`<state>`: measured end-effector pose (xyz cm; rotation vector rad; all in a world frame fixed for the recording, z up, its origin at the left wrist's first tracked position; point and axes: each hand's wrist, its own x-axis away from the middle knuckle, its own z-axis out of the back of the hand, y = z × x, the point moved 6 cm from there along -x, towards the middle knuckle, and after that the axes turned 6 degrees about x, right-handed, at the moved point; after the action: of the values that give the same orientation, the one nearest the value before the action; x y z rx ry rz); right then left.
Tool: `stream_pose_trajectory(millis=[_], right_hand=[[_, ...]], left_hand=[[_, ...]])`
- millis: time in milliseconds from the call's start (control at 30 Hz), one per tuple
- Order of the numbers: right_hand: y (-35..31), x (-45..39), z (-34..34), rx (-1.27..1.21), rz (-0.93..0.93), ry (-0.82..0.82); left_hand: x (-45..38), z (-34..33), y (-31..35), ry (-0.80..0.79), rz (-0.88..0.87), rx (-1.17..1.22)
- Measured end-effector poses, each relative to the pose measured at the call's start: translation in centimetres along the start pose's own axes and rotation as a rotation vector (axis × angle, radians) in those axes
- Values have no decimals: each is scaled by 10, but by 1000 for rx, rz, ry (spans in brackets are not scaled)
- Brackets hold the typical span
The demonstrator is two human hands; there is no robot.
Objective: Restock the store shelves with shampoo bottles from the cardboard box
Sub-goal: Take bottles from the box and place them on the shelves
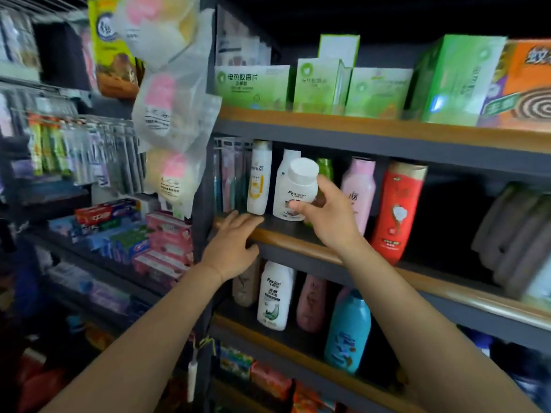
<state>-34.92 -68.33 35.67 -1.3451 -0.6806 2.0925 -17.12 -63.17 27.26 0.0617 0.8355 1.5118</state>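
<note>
White bottle (295,192) in right hand (331,216)

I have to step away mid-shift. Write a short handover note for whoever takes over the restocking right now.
Right hand grips a white shampoo bottle, tilted, at the middle shelf beside the white-and-yellow bottle.
Left hand rests open on that shelf's front edge.
Done: pink bottle and red bottle stand on this shelf.
Left: set the held bottle upright. The cardboard box is out of view.

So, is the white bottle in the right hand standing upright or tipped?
Tipped. The white bottle leans, its cap toward the camera, held by the right hand above the middle shelf.
</note>
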Motion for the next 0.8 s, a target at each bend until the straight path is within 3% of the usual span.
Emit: stream_pose_trajectory(millis=[300,800], right_hand=[[46,-56,-44,150,-239,-26],[52,-67,-47,263,-284,60]], left_hand=[[1,2,0,14,-20,9],[0,-1,-2,3,2,-10]])
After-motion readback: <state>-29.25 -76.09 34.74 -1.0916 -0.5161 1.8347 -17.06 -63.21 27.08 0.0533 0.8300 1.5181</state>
